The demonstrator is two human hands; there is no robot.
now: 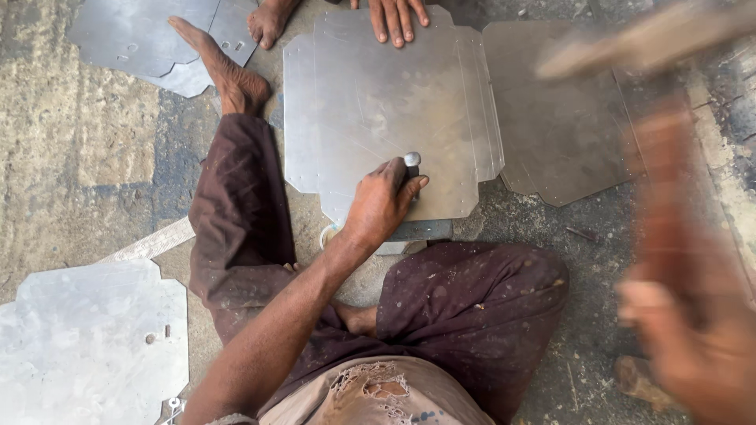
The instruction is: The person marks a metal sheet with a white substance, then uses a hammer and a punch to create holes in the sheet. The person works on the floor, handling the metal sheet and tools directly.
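Steel sheet (378,110) lies on the floor (94,134) before our knees; our left hand (382,201) grips a punch (411,161) upright on it, while our blurred right hand (693,346) clutches a wooden-handled hammer (654,47).

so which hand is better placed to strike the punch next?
Right. The right hand is raised with the hammer, blurred; the left hand grips the punch upright on the metal sheet.

The middle of the flat grey cut-cornered metal sheet (378,94) lies bare; another person's hand (398,16) presses its far edge, a bare foot (228,71) flanks its left, overlapping sheets (559,126) crowd its right
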